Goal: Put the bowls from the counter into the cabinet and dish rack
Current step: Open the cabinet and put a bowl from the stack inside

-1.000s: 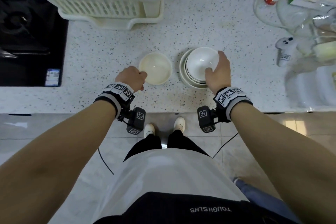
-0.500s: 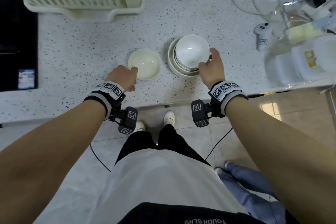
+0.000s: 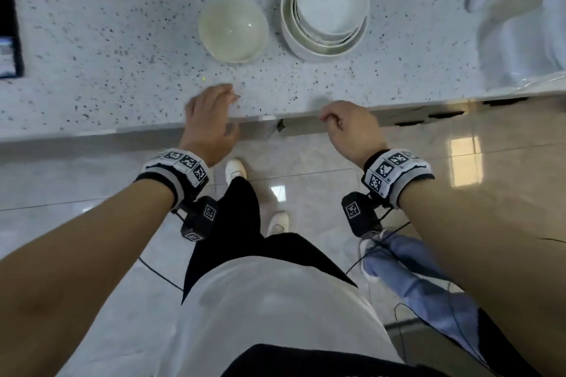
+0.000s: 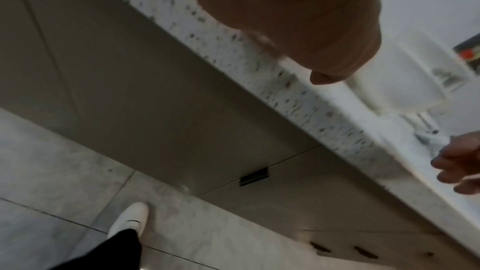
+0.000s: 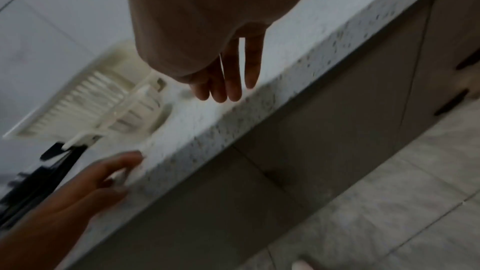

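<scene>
Bowls all on the counter (image 3: 92, 24), none stowed yet; single cream bowl (image 3: 233, 30) sits alone, stack of white bowls (image 3: 327, 9) just beside it on its right, nested and leaning a little; both hands well apart from them, down at the counter's front edge; left hand (image 3: 211, 122) empty, fingers (image 3: 228, 92) straight and relaxed over the edge; right hand (image 3: 349, 128) empty, fingers (image 3: 326, 116) loosely curled, gripping nothing; cabinet (image 4: 155, 100) fronts below are closed, dark handle (image 4: 254, 176) near the seam between two doors; dish rack (image 5: 85, 98) shows only in the right wrist view, at the back of the counter

My read: next move is opening a cabinet door, then coming back for the bowls

Risks, as I judge them:
- stack looks off-centre, glazed and slick; lifting it one-handed by the rim could let the top bowl slide out
- cabinet is low, so bowls must clear the counter edge on the way down; a rim clipping it could chip or drop
- door swinging out toward the legs and shoe (image 3: 235, 169) standing close in; may not open fully
- clutter on the counter's right, blurred, too unclear to name; wide elbow swing could hit it
</scene>
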{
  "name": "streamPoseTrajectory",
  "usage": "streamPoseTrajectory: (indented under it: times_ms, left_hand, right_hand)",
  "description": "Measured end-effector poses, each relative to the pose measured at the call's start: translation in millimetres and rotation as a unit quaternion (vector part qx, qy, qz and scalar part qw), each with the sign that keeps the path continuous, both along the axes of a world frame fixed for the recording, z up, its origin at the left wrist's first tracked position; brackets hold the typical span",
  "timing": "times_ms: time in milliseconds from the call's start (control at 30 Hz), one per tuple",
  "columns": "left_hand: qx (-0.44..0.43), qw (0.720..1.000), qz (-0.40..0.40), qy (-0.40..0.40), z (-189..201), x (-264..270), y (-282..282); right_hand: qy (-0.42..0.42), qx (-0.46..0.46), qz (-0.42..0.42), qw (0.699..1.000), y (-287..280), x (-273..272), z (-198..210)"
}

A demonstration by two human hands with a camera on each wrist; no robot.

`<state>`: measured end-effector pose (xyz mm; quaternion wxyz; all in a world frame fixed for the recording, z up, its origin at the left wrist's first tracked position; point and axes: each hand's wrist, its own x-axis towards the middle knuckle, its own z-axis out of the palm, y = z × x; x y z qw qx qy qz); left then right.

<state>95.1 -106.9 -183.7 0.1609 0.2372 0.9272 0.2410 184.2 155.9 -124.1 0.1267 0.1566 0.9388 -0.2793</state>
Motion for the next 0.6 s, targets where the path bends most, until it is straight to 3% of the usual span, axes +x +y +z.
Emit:
streamPoseTrajectory:
  times_ms: [233, 433, 600]
  left_hand:
    - [-0.050, 0.990, 0.030, 0.129, -44.7, 35.6, 4.2]
    - [-0.049, 0.964, 0.072, 0.250, -70.3, 41.8, 15.5]
    - [-0.044, 0.946, 0.080, 0.310, -84.8, 37.4, 19.2]
  right_hand:
    - [-0.075, -0.028, 0.075, 0.994, -8.7, 22.3, -107.2]
    - [-0.093, -0.113, -0.013, 0.989, -17.7, 7.1, -177.8]
    - [-0.122, -0.104, -0.087, 0.983, -29.3, -18.2, -225.7]
